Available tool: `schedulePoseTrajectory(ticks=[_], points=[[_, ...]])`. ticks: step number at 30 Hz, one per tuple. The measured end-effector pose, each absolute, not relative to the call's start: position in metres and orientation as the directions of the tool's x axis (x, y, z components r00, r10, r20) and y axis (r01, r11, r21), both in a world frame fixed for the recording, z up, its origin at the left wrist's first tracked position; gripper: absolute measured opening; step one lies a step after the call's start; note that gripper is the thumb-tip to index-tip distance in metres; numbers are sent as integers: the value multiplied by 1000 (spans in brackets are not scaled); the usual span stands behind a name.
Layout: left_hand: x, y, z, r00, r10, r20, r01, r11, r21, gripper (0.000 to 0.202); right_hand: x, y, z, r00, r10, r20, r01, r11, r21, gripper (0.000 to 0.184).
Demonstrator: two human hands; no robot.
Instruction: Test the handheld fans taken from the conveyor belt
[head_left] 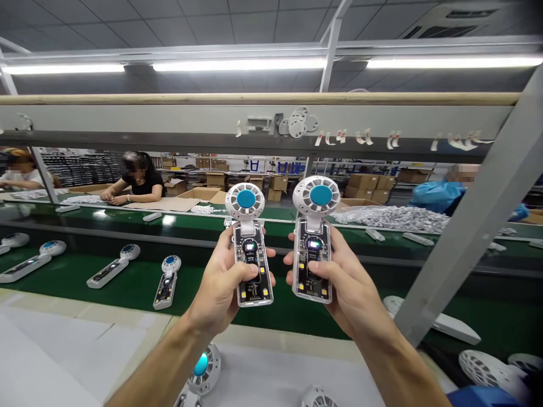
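My left hand (223, 282) grips a small handheld fan (249, 249) upright, thumb pressed on the middle of its clear handle. My right hand (343, 282) holds a second fan (314, 237) the same way, thumb on its handle. Both fans have a round white head with a blue centre, and small lights glow on the circuit boards inside the clear handles. The two fans are side by side, apart, raised above the green conveyor belt (127, 294).
Several more fans (166, 281) lie on the belt to the left. Other fan heads (203, 367) rest on the white bench near me. A slanted grey post (470, 226) crosses at the right. Across the belt, people sit at tables with cardboard boxes (365, 182) and piles of white parts (394, 217).
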State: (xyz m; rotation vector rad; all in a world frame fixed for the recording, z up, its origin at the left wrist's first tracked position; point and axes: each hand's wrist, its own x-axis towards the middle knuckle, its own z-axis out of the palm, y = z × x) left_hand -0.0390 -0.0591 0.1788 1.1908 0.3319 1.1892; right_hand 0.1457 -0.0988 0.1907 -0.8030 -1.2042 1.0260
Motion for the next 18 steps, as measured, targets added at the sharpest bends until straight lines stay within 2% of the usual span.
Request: schedulePoseTrajectory(ticks=[7,14,18], points=[[-40,-64,184,404,832,381,-561,-103,821,56,144,-98,188,18,934,356,-200,352,-914,68],[-43,-61,183,405,834,375,-556,-100,825,55,144,-93,185,3,936,353,-228,344,-911,78],[-45,-63,186,409,827,386,-548,-116,828,56,140,-92,187,68,936,345,-236,351,-906,73]])
